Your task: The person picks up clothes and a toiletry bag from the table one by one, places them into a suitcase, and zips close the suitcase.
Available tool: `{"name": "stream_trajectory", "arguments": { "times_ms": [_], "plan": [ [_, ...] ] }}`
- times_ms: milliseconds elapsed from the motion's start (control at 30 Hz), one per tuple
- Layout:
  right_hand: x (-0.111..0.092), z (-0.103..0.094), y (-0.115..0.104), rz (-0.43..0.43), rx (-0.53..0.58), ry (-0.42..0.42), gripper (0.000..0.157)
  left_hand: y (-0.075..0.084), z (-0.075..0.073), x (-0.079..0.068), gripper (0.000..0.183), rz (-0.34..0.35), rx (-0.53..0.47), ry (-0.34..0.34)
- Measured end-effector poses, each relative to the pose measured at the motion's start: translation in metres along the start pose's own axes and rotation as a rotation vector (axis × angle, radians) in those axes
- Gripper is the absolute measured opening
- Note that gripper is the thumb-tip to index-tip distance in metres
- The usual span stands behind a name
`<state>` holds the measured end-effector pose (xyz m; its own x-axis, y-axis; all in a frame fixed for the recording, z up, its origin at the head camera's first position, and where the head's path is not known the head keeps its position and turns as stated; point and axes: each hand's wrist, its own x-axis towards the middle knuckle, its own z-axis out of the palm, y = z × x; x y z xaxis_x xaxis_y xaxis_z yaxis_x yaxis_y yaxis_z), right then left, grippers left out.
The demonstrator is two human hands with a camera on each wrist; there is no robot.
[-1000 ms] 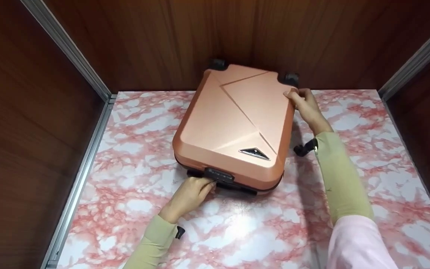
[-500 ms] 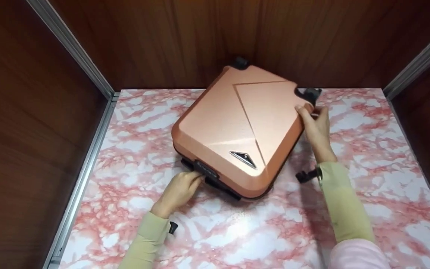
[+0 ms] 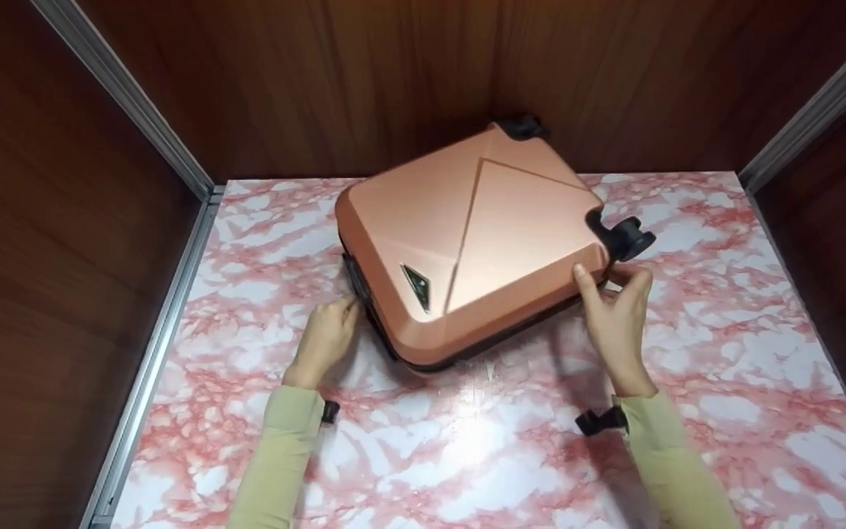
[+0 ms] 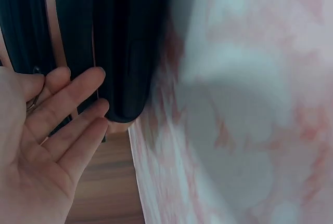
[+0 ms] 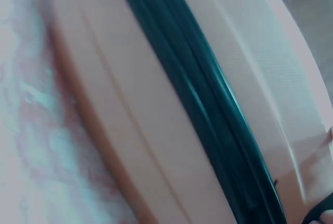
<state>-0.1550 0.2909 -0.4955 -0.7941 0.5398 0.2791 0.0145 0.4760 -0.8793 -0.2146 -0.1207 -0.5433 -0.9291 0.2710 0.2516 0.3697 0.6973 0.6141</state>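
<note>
A rose-gold hard-shell suitcase (image 3: 511,220) lies turned at an angle, its black triangular badge (image 3: 416,286) toward the left. My left hand (image 3: 326,336) is at its handle end; in the left wrist view its thumb and forefinger pinch a small metal zipper pull (image 4: 35,99), other fingertips near the black handle (image 4: 122,52). My right hand (image 3: 617,319) grips the near right corner, thumb on the shell's edge, other fingers partly hidden behind it. In the right wrist view the dark zipper band (image 5: 203,99) runs along the side; only fingertips show at the lower right.
Black wheels (image 3: 630,239) stick out at the right end; another wheel (image 3: 522,127) is near the back wooden wall (image 3: 283,88). The red-and-white marbled surface (image 3: 467,470) is bordered by side panels (image 3: 63,257) with metal rails (image 3: 151,360).
The suitcase has turned clockwise, its wheel end swinging right and nearer. My right hand moved nearer with that corner; my left hand moved left and slightly away with the handle end.
</note>
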Motion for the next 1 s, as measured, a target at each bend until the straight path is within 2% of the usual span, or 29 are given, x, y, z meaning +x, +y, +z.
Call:
{"name": "stream_trajectory", "arguments": {
  "times_ms": [67, 167, 233, 300, 400, 567, 667, 767, 867, 1000],
  "plan": [
    [-0.004, 0.000, -0.001, -0.125, -0.017, 0.031, 0.058, -0.003, -0.002, 0.006, 0.018, -0.012, 0.011, 0.011],
    [-0.002, 0.001, -0.004, -0.383, -0.074, 0.080, 0.048, -0.006, -0.005, 0.016, 0.018, -0.015, 0.026, 0.011],
    [0.002, 0.001, -0.006, -0.548, -0.093, 0.081, 0.043, -0.007, -0.006, 0.021, 0.020, -0.018, 0.031, 0.003],
    [0.009, 0.000, -0.008, -0.670, -0.111, 0.050, 0.042, -0.009, -0.008, 0.027, 0.021, -0.018, 0.037, 0.003],
    [0.019, 0.000, -0.012, -0.785, -0.111, -0.037, 0.048, -0.011, -0.012, 0.035, 0.022, -0.026, 0.045, 0.000],
    [0.029, -0.001, -0.019, -0.890, -0.177, -0.193, 0.063, -0.017, -0.016, 0.047, 0.021, -0.027, 0.077, 0.004],
    [0.030, 0.001, -0.024, -0.907, -0.255, -0.275, 0.076, -0.019, -0.017, 0.054, 0.020, -0.036, 0.090, 0.011],
    [0.028, 0.004, -0.028, -0.918, -0.310, -0.335, 0.089, -0.020, -0.018, 0.059, 0.019, -0.073, 0.092, 0.009],
    [0.025, 0.008, -0.032, -0.935, -0.336, -0.360, 0.095, -0.020, -0.018, 0.064, 0.020, -0.105, 0.095, 0.006],
    [0.023, 0.013, -0.036, -0.944, -0.358, -0.341, 0.095, -0.023, -0.019, 0.067, 0.021, -0.113, 0.092, 0.031]
  ]
}}
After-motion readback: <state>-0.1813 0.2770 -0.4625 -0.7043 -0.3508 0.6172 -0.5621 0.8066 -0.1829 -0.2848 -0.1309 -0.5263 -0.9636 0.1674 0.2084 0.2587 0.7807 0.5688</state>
